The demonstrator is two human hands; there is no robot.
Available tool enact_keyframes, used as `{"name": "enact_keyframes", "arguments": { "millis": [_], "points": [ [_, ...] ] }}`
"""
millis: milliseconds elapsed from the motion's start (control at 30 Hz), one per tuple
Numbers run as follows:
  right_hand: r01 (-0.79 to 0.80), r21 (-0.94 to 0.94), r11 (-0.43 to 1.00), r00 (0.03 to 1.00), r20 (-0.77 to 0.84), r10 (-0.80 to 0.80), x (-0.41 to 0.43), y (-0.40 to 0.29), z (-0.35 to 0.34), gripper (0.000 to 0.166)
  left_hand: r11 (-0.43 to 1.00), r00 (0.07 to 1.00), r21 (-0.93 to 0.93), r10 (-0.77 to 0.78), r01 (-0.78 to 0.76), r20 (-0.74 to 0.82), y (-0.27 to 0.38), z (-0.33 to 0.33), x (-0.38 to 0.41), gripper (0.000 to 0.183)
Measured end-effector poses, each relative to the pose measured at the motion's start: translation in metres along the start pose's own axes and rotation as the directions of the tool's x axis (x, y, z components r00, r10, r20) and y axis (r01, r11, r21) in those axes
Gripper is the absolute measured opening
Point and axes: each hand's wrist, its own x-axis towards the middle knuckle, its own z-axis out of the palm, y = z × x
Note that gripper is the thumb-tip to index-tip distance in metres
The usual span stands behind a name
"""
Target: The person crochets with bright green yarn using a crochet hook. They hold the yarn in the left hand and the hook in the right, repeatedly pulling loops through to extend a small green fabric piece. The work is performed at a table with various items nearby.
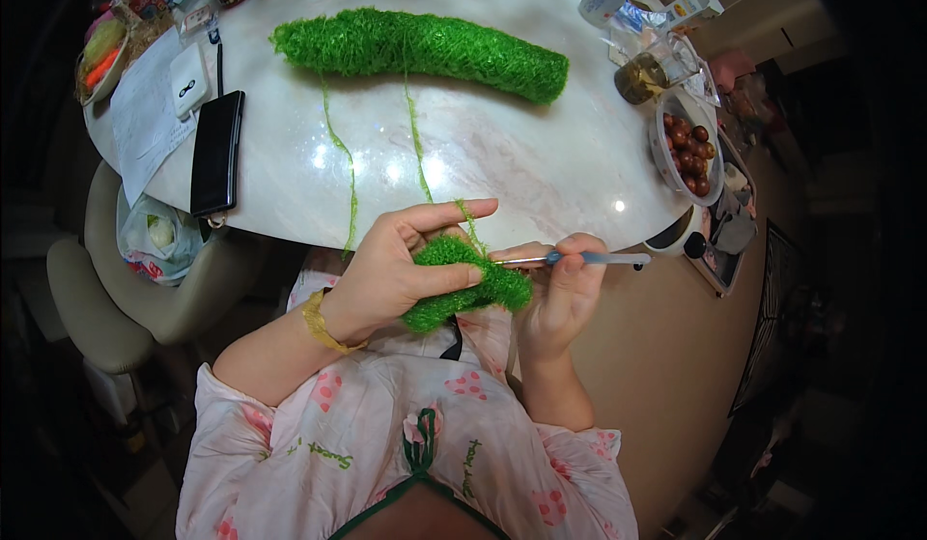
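My left hand (391, 265) pinches a fuzzy green crocheted piece (463, 286) between thumb and fingers, above my lap. Its index finger is stretched out, with green yarn (472, 230) running over it down to the piece. In my right hand (568, 286) is a crochet hook (594, 258) with a bluish handle, its metal tip at the upper edge of the piece. A long roll of the same fuzzy green yarn (434, 51) lies across the marble-patterned table (507, 149). Two green strands trail from it towards me, one down to my left hand, the other over the table's edge.
On the left are a black smartphone (217, 152), a white device (190, 80), a paper sheet (145, 120) and a chair (159, 286) with a plastic bag. A bowl of round reddish-brown fruit (688, 152) and a glass jug (648, 73) stand on the right.
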Motion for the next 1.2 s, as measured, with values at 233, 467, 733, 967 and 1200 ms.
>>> {"name": "enact_keyframes", "arguments": {
  "millis": [233,467,733,967,1200],
  "points": [
    [-0.079,0.210,0.975,0.992,-0.078,0.097,-0.003,0.011,0.013,0.022,0.998,0.999,-0.036,-0.046,0.045,-0.021,-0.004,0.004,0.001,0.058],
    [-0.094,0.287,0.953,0.990,-0.077,0.121,-0.004,0.015,0.012,0.023,0.994,0.999,-0.110,-0.032,0.029,-0.028,-0.011,0.002,0.001,0.054],
    [-0.115,0.240,0.964,0.985,-0.099,0.142,-0.001,0.015,0.011,0.024,0.964,0.997,-0.263,-0.039,0.021,-0.061,-0.014,0.000,0.000,0.047],
    [-0.129,0.263,0.956,0.973,-0.153,0.173,0.003,0.023,0.010,0.025,0.971,0.989,-0.222,0.058,-0.088,-0.139,-0.020,-0.004,0.002,0.040],
    [-0.138,0.189,0.972,0.977,-0.138,0.165,0.011,0.027,0.009,0.025,0.984,0.977,-0.095,0.136,-0.153,-0.165,-0.026,-0.011,0.009,0.042]
  ]
}}
